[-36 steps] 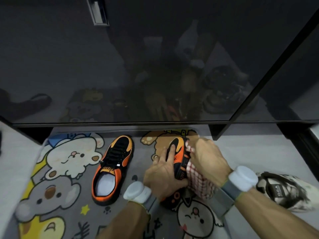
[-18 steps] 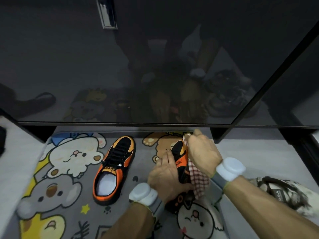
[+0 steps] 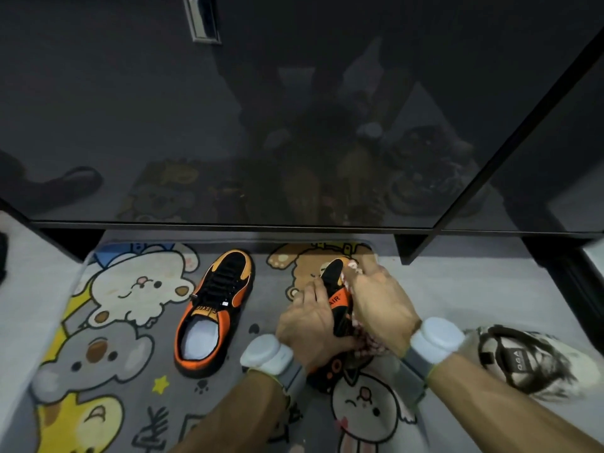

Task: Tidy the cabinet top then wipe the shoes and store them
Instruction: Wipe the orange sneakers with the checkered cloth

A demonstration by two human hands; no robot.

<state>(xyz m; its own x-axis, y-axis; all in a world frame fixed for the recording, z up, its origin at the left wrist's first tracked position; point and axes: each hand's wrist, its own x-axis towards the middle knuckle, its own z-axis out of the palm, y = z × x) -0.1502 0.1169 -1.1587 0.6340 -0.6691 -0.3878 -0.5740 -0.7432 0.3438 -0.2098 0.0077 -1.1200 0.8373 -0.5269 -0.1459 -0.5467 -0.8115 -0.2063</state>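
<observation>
An orange and black sneaker (image 3: 335, 282) is tipped on its side on the cartoon floor mat (image 3: 108, 322). My left hand (image 3: 310, 325) grips it from the left, fingers over the upper. My right hand (image 3: 380, 308) presses a red-and-white checked cloth (image 3: 367, 346) against the shoe's right side; most of the cloth is hidden under the hand. The matching sneaker (image 3: 212, 312) stands upright on the mat to the left, toe pointing away from me.
A white and black sneaker (image 3: 529, 358) lies on the floor at the right. The dark glossy cabinet front (image 3: 294, 109) rises just beyond the mat, with a metal handle (image 3: 202, 18) at the top. A dark upright frame edge (image 3: 415, 246) stands close behind my hands.
My right hand with the cloth slid forward along the shoe toward its toe and has come back a little. My left hand kept its hold on the shoe.
</observation>
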